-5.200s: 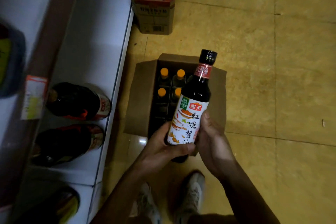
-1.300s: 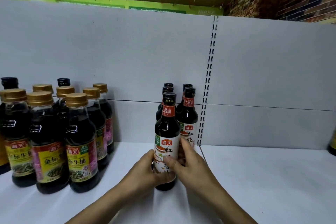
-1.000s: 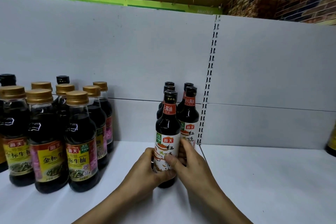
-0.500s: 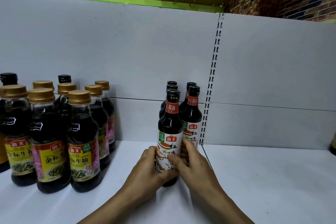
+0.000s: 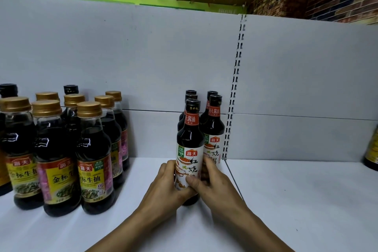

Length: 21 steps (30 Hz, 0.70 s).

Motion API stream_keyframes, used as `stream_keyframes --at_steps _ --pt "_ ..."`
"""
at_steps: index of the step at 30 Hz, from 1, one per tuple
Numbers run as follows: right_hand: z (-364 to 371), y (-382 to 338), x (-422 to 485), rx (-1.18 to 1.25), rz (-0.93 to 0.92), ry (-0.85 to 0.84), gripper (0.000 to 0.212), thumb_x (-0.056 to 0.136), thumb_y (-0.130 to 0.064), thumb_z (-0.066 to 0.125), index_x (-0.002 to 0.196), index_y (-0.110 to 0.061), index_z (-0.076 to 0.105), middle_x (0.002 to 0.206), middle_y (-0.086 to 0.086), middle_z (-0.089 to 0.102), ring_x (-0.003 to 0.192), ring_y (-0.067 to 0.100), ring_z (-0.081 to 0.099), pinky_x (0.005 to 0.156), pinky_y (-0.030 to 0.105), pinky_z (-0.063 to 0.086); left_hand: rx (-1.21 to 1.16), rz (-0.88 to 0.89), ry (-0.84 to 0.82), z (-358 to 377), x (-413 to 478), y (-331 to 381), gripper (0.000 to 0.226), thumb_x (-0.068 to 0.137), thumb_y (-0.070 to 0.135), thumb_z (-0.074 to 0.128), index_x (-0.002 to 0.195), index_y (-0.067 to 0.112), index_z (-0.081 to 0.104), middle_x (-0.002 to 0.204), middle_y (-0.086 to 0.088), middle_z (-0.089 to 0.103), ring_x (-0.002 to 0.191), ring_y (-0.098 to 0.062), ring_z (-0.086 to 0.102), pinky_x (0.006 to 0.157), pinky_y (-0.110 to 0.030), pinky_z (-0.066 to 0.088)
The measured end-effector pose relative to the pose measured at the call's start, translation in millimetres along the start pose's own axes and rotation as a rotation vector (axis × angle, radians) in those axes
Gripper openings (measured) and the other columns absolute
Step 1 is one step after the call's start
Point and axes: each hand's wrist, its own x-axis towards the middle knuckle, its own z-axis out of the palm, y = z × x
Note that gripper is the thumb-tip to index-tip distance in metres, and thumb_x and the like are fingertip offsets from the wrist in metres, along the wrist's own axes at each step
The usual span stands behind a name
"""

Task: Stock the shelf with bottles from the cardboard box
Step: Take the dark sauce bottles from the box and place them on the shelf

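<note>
Both hands, left hand (image 5: 163, 186) and right hand (image 5: 212, 186), are wrapping the bottle (image 5: 189, 149), standing on the shelf (image 5: 286, 200) toward its back wall, just ahead of the row of bottles (image 5: 213, 129). Risk: nudging it forward is likely toppling those tall neighbours.

Seven gold-capped bottles (image 5: 93, 149), five slim bottles (image 5: 190, 135)

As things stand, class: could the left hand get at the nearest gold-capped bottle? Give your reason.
Probably yes, once it lets go: the left hand grips the black-capped bottle, but only bare shelf lies between it and the gold-capped bottle.
</note>
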Motion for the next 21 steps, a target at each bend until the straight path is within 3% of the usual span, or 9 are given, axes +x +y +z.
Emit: stream_keyframes --at_steps 8,12,17,21 --pt "-2.1 -3.7 -4.0 -0.045 0.018 -0.03 0.048 0.095 -0.034 0.068 0.127 -0.058 0.041 0.127 -0.021 0.068 0.111 -0.009 0.065 0.097 0.019 0.054 0.011 0.006 -0.003 -2.2 -1.0 1.6 0.059 0.067 0.063 0.069 0.119 0.043 0.052 0.116 0.019 0.054 0.102 0.003 0.062 0.089 -0.034 0.059" --pt "-4.5 -5.6 -7.1 -0.059 0.027 -0.042 0.05 0.095 -0.034 0.068 0.138 -0.044 0.045 0.129 -0.022 0.067 0.114 -0.007 0.064 0.102 0.027 0.054 0.041 0.005 0.001 -5.3 -3.7 5.7 0.067 0.069 0.065 0.071 0.126 0.039 0.046 0.122 0.018 0.052 0.104 0.002 0.062 0.089 -0.034 0.06" --pt "-9.8 -14.3 -14.7 -0.044 0.019 -0.007 0.054 0.097 -0.032 0.067 0.144 -0.041 0.041 0.124 -0.02 0.068 0.107 -0.008 0.067 0.093 0.017 0.055 0.113 0.075 0.145 -8.2 -10.8 14.9 0.076 0.074 0.056 0.078 0.13 0.033 0.032 0.126 0.012 0.043 0.111 -0.006 0.054 0.087 -0.034 0.055" --pt "-15.2 -25.2 -23.1 -0.05 0.019 0.026 0.054 0.098 -0.034 0.065 0.147 -0.037 0.041 0.119 -0.026 0.064 0.107 -0.009 0.065 0.093 0.017 0.053 0.138 0.216 0.268 -8.0 -17.7 23.3 0.066 0.079 0.044 0.081 0.12 0.034 0.031 0.115 0.01 0.042 0.103 -0.007 0.049 0.079 -0.023 0.046"
